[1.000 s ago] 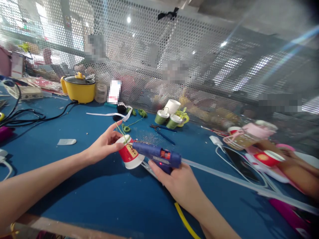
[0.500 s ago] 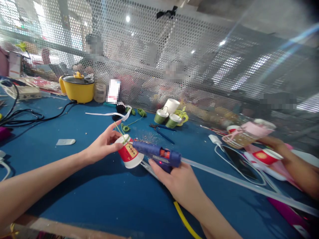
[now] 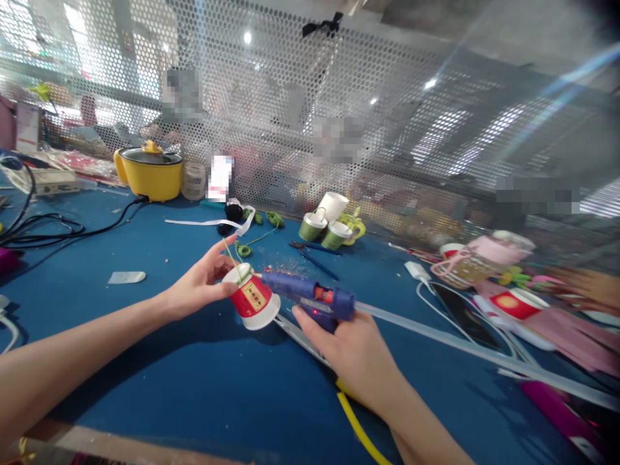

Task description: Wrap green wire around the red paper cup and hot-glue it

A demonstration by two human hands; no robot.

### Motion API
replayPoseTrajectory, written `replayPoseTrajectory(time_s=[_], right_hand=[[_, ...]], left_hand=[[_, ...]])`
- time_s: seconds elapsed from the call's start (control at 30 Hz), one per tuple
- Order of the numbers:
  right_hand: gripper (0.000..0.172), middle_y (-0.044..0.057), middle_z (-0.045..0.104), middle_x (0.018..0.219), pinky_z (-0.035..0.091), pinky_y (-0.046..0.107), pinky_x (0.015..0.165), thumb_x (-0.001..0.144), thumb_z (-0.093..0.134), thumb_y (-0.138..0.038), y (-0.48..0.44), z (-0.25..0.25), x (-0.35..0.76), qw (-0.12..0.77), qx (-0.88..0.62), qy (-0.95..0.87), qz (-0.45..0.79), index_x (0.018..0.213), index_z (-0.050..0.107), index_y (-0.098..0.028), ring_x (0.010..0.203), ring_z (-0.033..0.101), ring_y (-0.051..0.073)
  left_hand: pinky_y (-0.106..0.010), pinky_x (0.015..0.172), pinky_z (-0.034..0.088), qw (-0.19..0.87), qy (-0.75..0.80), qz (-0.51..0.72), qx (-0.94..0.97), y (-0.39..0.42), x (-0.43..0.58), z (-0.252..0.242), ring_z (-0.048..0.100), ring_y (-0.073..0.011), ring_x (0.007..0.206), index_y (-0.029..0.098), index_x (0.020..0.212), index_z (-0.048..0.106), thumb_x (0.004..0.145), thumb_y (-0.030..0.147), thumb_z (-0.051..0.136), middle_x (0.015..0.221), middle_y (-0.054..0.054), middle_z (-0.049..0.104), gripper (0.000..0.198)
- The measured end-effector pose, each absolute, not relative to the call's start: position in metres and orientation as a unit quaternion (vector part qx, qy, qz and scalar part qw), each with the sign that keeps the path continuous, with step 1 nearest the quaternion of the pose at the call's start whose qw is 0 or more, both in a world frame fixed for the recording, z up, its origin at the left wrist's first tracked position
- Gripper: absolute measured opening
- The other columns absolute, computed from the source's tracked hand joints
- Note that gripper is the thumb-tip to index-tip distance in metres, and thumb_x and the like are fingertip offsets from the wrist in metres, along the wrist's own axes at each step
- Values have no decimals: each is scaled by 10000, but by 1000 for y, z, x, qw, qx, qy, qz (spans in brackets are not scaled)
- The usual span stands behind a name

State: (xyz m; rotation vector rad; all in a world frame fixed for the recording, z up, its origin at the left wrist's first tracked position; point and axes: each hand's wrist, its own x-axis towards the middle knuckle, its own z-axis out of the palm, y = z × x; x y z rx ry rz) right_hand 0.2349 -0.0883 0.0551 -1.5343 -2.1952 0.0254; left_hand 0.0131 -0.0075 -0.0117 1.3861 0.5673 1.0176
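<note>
My left hand point(image 3: 198, 284) grips a red and white paper cup point(image 3: 252, 300) that is tipped on its side above the blue table point(image 3: 145, 361), base toward me. A thin green string point(image 3: 231, 255) rises from the cup's base between my fingers. My right hand point(image 3: 351, 352) is closed round a blue hot glue gun point(image 3: 310, 296), whose nozzle touches the base of the cup. A clear glue stick point(image 3: 436, 332) sticks out of the gun's back to the right.
A yellow electric pot point(image 3: 150, 173) and black cables point(image 3: 58, 229) lie at the back left. Green cups point(image 3: 325, 231), scissors point(image 3: 314, 253), green cord point(image 3: 264, 223) and white ribbon sit mid-table. Another person's blurred hand point(image 3: 588, 284), a phone point(image 3: 465, 316) and craft cups point(image 3: 516, 303) are at right. A perforated metal screen point(image 3: 339, 97) stands behind.
The glue gun's nozzle has shifted slightly up onto the cup's base. The other person's arm at right has pulled back out of the foreground.
</note>
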Motion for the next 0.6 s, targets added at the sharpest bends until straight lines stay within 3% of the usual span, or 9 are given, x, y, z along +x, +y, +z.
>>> replayPoseTrajectory(time_s=[0.17,0.37,0.6], right_hand=[[221,107,729,700,573,327,584,814,526,-240,-89,57,235,233,-574,-784,26,804,735,-170,669,705,256],[210,54,730,741,566,298,656,814,507,-240,-94,55,228,280,-562,-776,54,839,712,-203,711,698,225],[170,43,702,677,557,288,617,800,513,-232,-98,55,221,282,-567,-769,89,784,679,-200,612,668,199]], left_hand=[[-390,835,417,628,226,437,603,-8,13,-11,554,-238,954,269,1420,193,731,291,698,1018,-65,587,855],[-389,846,411,628,213,436,609,-6,12,-14,553,-240,970,252,1423,163,749,283,682,1030,-72,578,851],[-381,849,412,623,227,438,607,-7,12,-12,562,-225,948,254,1418,177,755,280,681,1016,-61,578,832]])
